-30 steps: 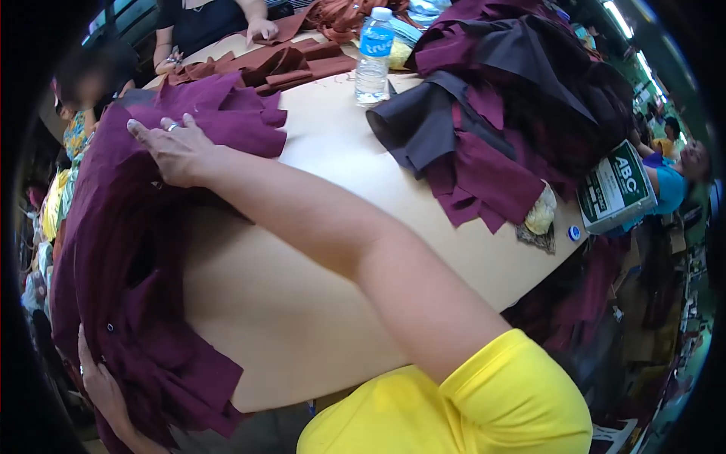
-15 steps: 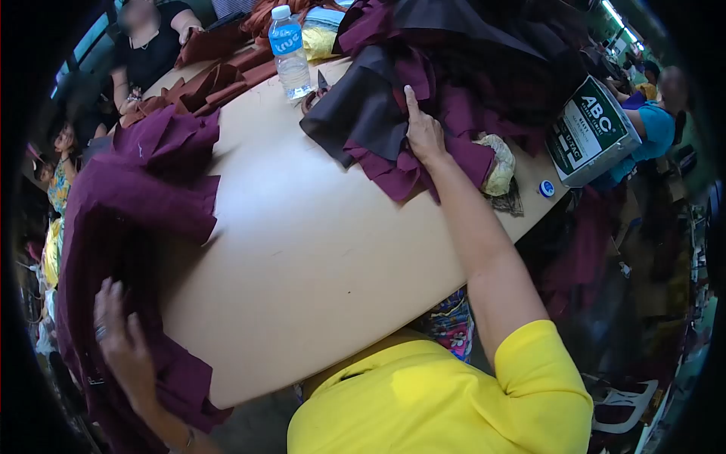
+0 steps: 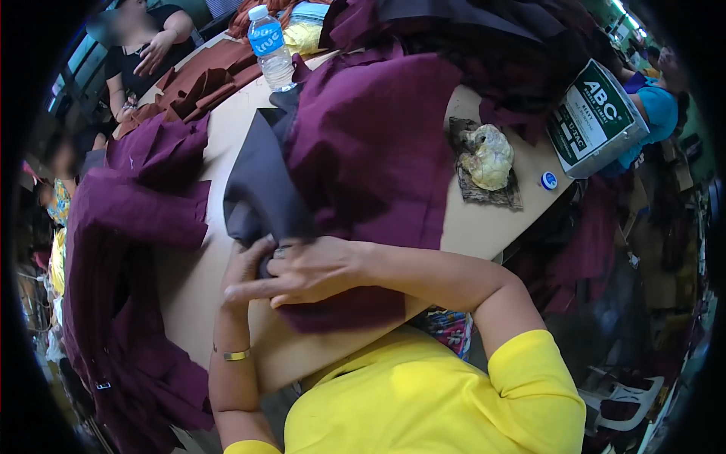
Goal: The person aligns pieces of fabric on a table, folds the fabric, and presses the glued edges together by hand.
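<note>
A large maroon cloth piece (image 3: 370,151) with a black cloth part (image 3: 265,174) lies across the middle of the table (image 3: 484,234). My right hand (image 3: 314,268) is closed on the cloth near the lower edge of the black part, its index finger stretched to the left. Close against it on the left, my left hand (image 3: 246,272) pinches the black part's lower end, slightly blurred. The fingertips of both hands are partly hidden by the fabric and each other.
More maroon cloth (image 3: 136,204) hangs over the left edge. A water bottle (image 3: 270,53), brown cloth (image 3: 204,83), a yellowish lump (image 3: 488,157), a blue-white cap (image 3: 548,181) and an ABC box (image 3: 597,121) stand or lie around. A person (image 3: 144,45) sits at the back left.
My right hand has come back toward me with the maroon and black cloth. My left hand has left the hanging cloth and joined it. The yellowish lump is uncovered; the seated person's hand is raised.
</note>
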A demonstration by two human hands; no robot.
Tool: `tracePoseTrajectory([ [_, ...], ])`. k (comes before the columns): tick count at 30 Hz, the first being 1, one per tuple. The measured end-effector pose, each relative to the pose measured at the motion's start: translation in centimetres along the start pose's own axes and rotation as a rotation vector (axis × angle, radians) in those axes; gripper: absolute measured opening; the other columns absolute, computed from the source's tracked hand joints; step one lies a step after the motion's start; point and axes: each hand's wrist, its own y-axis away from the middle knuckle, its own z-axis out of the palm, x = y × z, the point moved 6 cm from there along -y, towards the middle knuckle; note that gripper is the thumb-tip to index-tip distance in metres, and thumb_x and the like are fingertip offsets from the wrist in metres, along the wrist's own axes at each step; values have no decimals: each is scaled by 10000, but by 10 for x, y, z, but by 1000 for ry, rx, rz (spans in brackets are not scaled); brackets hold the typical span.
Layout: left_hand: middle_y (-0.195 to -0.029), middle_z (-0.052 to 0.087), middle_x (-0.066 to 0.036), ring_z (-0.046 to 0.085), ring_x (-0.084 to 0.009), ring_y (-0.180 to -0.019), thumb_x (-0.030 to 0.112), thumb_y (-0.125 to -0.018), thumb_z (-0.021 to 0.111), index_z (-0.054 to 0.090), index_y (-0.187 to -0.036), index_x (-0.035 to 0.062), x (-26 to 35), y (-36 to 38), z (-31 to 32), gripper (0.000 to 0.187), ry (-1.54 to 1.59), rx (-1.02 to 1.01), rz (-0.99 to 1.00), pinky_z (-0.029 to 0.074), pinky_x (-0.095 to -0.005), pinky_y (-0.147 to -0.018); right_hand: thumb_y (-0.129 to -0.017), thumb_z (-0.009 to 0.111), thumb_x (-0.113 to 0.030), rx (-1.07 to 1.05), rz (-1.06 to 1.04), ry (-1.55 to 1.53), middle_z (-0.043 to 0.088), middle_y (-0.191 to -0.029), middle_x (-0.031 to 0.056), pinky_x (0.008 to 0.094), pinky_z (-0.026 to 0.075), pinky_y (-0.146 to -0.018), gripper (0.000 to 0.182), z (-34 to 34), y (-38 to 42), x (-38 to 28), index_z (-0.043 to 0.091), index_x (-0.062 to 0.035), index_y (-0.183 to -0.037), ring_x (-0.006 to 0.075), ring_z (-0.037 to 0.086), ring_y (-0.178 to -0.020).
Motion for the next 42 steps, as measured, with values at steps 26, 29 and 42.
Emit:
tracePoseTrajectory([
  [26, -1424, 341, -43, 292, -278, -1318, 323, -893, 495, 398, -1352, 202, 7, 17, -61, 484, -1778, 320, 447, 173, -520, -1074, -779, 633, -81, 370, 886, -11, 603, -863, 109, 418, 429, -782, 663, -19, 106, 89, 329, -112, -1367, 314, 569, -784],
  [29, -1422, 345, -38, 307, -285, -1307, 333, -898, 487, 411, -1341, 201, 5, 16, -70, 469, -1707, 358, 526, 185, -524, -1067, -797, 595, -37, 441, 870, -24, 587, -816, 108, 409, 443, -725, 614, -15, 103, 83, 349, -127, -1353, 312, 567, -737],
  [42, -1353, 405, -96, 333, -321, -1277, 471, -748, 644, 492, -1257, 157, 4, 88, 27, 617, -1549, -193, 847, 264, -513, -1026, -804, 553, 28, 515, 1013, -211, 537, -938, 40, 233, 427, -690, 572, -36, 106, 69, 399, -124, -1333, 99, 473, -664],
])
